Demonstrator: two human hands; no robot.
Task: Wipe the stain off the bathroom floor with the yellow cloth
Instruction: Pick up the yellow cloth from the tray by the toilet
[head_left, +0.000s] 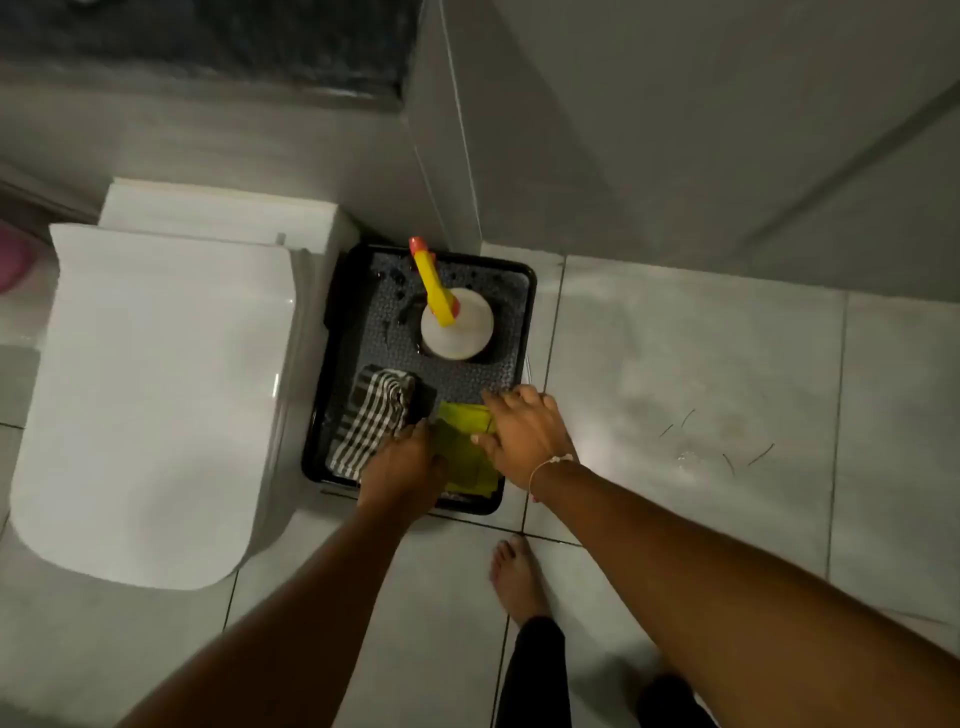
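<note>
The yellow cloth (464, 451) lies folded in the near right corner of a black tray (523, 332) on the floor. My left hand (402, 467) rests on the cloth's left edge, its fingers curled onto the fabric. My right hand (522, 428) lies flat over the cloth's right side, fingers spread, with a thin bracelet at the wrist. On the pale floor tiles to the right there is a faint brownish stain (727, 426) with several thin dark strands around it.
A white spray bottle with a yellow trigger (454, 319) stands in the tray, and a checked black-and-white cloth (371, 418) lies at its left. A white toilet (156, 395) stands left of the tray. My bare foot (517, 577) is on the tiles below.
</note>
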